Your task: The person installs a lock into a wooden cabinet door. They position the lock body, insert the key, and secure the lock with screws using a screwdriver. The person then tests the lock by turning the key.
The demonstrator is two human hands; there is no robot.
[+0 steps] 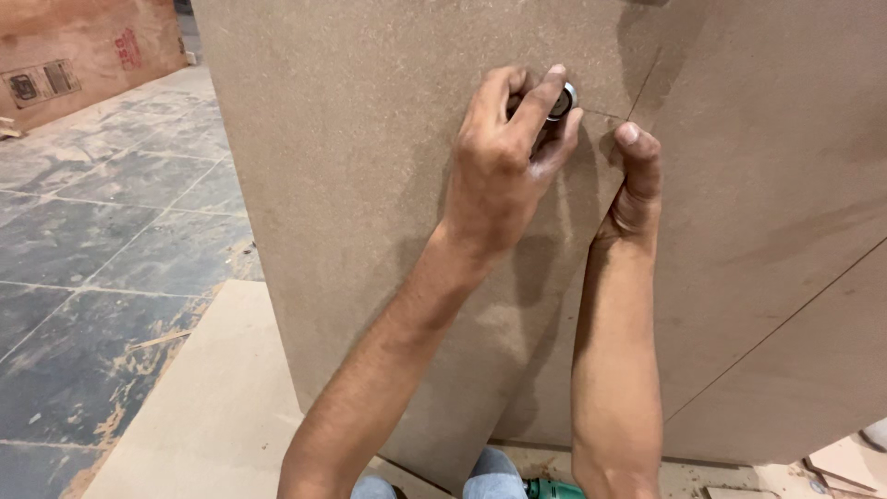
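While two brown fibreboard panels (370, 185) fill most of the view, standing upright and meeting at a thin seam just right of the fingers, everything else sits at the edges. One pale flat board (212, 388) lies on the grey tiled floor (92, 231), below and left of the hands, and one plywood crate (83, 46) stands far off to the upper left. One green power tool (554, 488) shows at the bottom edge, beneath both wrists, beside the person's knees.

Two hands work at the panel face. The left hand (504, 166) has its fingertips curled closed around one small round metal fitting (561, 100), pinching it against the board at the top of the fingers, just left of the seam. The right hand (633, 180) rests against the panel just beside it, fingers folded down and thumb pointing up, pressing flat and holding nothing that I can see.

To handle this well, I judge the fitting should be kept square to the board surface, gripped evenly round its rim, while the right hand keeps the panel from rocking. Most of the fitting hides behind the fingertips, so its exact kind stays unclear.
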